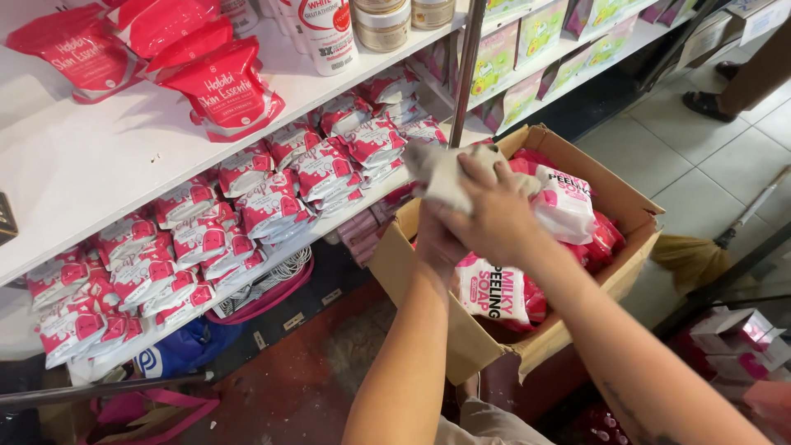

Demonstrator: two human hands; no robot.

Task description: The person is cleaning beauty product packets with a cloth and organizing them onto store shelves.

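Note:
My right hand (494, 216) and my left hand (435, 241) are together above an open cardboard box (395, 265). They grip a whitish soft packet (438, 171), which is blurred. The right hand lies over the left and hides most of it. The box is full of pink and white soap packets (496, 295), and one white packet (565, 208) rests on top just right of my hands. The held packet is level with the lower shelf's front edge, close to the stacked pink and white packets (272, 206) there.
A metal upright (465, 74) stands just behind my hands. The upper shelf holds red pouches (222, 86) and jars (383, 21). A broom (692, 259) lies right of the box. Another person's feet (709, 103) are on the tiles at top right. A blue bag (185, 350) sits under the shelf.

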